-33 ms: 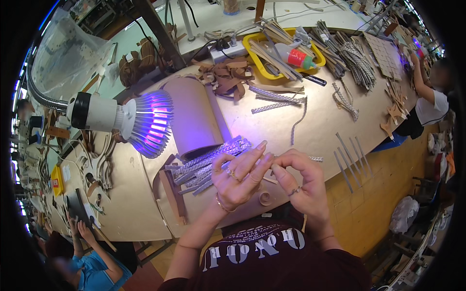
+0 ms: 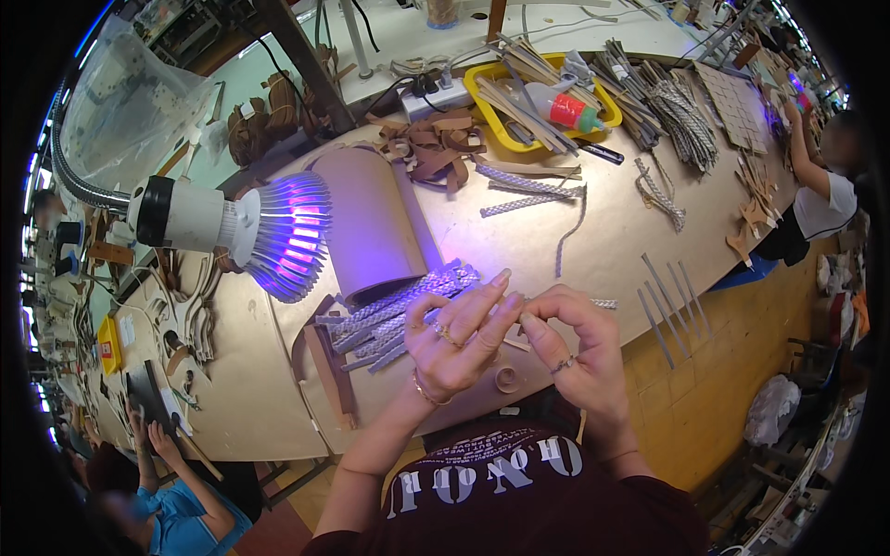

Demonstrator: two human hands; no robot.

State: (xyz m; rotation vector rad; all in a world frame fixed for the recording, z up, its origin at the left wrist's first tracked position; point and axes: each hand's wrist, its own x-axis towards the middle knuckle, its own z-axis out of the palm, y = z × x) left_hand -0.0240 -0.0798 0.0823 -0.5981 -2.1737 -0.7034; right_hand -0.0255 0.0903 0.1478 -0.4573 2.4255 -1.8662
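My left hand [image 2: 456, 345] and my right hand [image 2: 586, 357] meet over the near edge of the table, fingertips close together. The right thumb and index finger are pinched on something small and dark that I cannot make out. On the left, the fingers reach toward that pinch, and the thumb is hidden. Beyond the right knuckles pokes the end of a grey braided strip [image 2: 604, 304]; whether it is held or lying on the table is unclear. A bundle of braided strips [image 2: 385, 326] lies just behind my left hand, partly covered by it.
A lamp [image 2: 283, 236] with a finned head hangs at left, beside a curved brown sheet [image 2: 375, 218]. Behind lie brown scraps [image 2: 436, 153], a yellow tray [image 2: 505, 134] with strips and a bottle, and grey strip bundles [image 2: 681, 116]. Thin strips [image 2: 663, 324] overhang the right edge. Co-workers sit either side.
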